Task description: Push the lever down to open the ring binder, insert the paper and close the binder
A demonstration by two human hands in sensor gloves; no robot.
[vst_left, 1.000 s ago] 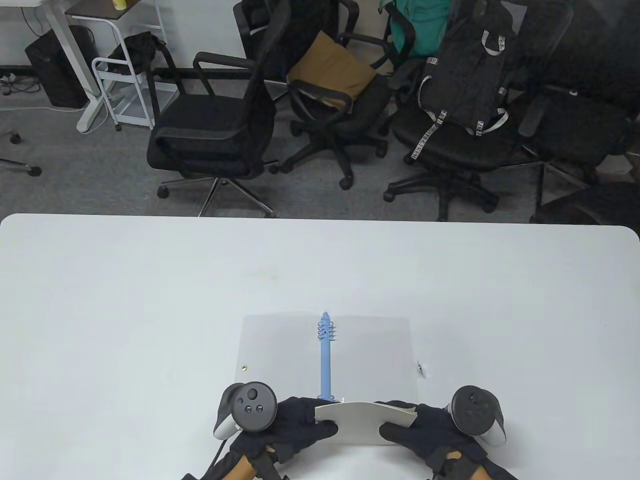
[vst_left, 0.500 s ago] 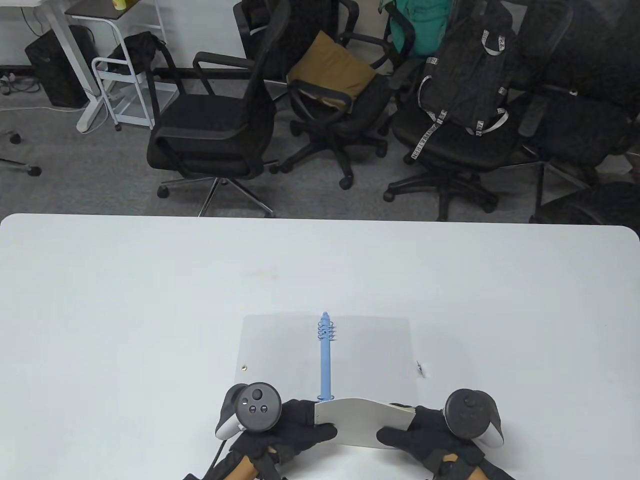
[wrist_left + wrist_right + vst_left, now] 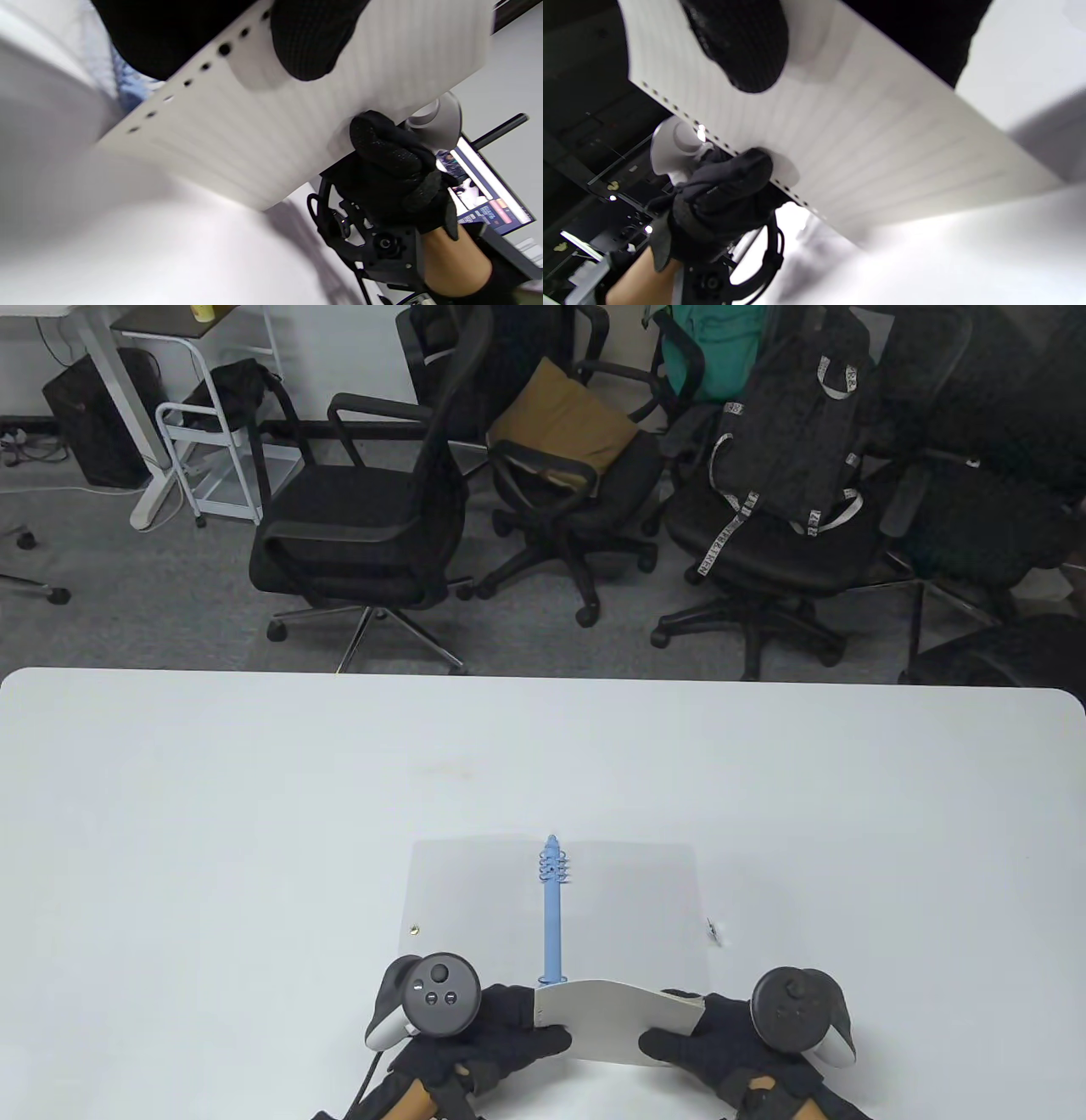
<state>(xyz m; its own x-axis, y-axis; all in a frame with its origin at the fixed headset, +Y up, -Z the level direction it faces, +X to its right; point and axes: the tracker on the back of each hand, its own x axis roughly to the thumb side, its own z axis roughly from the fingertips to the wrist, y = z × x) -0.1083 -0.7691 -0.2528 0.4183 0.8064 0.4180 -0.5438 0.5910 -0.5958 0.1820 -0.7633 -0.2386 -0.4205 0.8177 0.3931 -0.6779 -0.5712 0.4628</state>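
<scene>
White paper [image 3: 615,1018] (punched edge leftward) hangs between both hands, left hand [image 3: 492,1035] and right hand [image 3: 721,1044] pinching it.

Both hands are wearing black knit sensor gloves. The left hand [image 3: 492,1027] is carrying a dark round tracker [image 3: 434,984] with three small buttons and a pale grey ring at its 8 o'clock; the right hand [image 3: 721,1042] is wearing a matching tracker [image 3: 793,997], black cable trailing beneath.

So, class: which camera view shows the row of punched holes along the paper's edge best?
The left wrist view: the punched holes run large and dark along the paper. The right wrist view shows them smaller, partly behind the left hand. The table view shows only the curved sheet, no holes discernible.
</scene>
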